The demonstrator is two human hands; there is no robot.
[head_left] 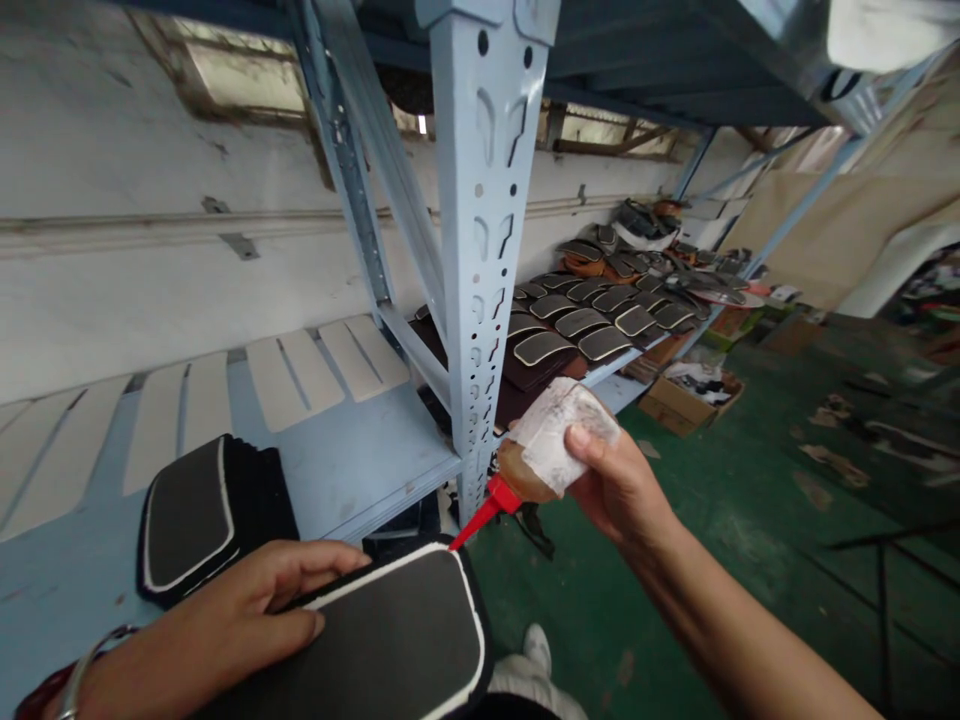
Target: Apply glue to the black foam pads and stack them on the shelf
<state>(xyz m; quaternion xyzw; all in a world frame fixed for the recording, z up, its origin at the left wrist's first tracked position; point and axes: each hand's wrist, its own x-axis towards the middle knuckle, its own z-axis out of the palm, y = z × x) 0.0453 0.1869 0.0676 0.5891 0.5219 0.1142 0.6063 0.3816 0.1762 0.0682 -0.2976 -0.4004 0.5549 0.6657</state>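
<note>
My right hand [611, 480] grips a glue bottle [559, 435] wrapped in whitish paper, tilted down to the left. Its red nozzle [484, 515] meets the upper right edge of a dark padded panel [397, 640]. A white line runs along the panel's rounded border. Across the panel's left part lies my left hand [277, 600], thumb on top and fingers at the far edge, holding it. A stack of similar dark panels [191, 515] rests on the blue shelf just beyond my left hand.
Pale strips [292, 380] lie along the blue shelf [360, 440]. A perforated blue post [484, 230] rises in the middle. Behind it, rows of dark panels [581, 320] cover another shelf. A cardboard box [690, 400] stands on the green floor.
</note>
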